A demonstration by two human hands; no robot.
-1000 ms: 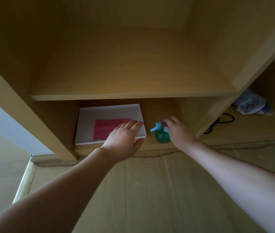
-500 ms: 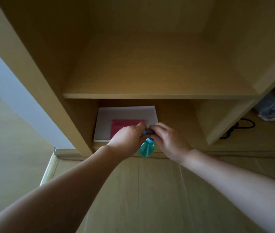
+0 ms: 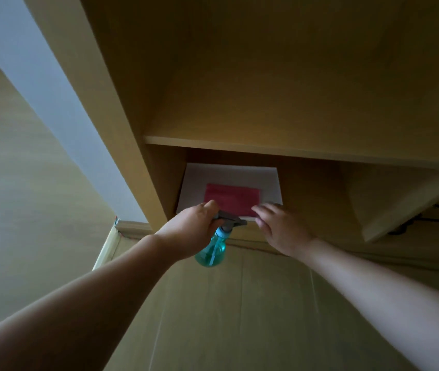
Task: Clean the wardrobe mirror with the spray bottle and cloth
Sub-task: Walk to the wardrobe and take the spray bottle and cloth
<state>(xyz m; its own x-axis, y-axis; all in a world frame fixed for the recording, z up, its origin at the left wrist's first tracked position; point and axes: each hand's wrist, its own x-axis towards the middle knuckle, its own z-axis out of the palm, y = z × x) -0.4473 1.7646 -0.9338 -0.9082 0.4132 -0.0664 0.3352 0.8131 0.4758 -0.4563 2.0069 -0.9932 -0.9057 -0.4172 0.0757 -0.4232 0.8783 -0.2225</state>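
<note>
Spray bottle now in my left hand alone; right hand freed for the cloth.

Half a second back both hands were on the translucent teal plastic spray bottle with grey trigger head (image 3: 211, 250); now my left hand (image 3: 194, 228) grips its neck alone, body hanging at five o'clock of the fist; my right hand (image 3: 280, 226) is released, fingers straight, over the front edge of the flat white tray (image 3: 240, 172); the flat red rectangular cloth (image 3: 230, 195) lies on that tray at eleven o'clock of those fingertips, just beside them; contact I cannot tell; picking it up looks next.
</note>
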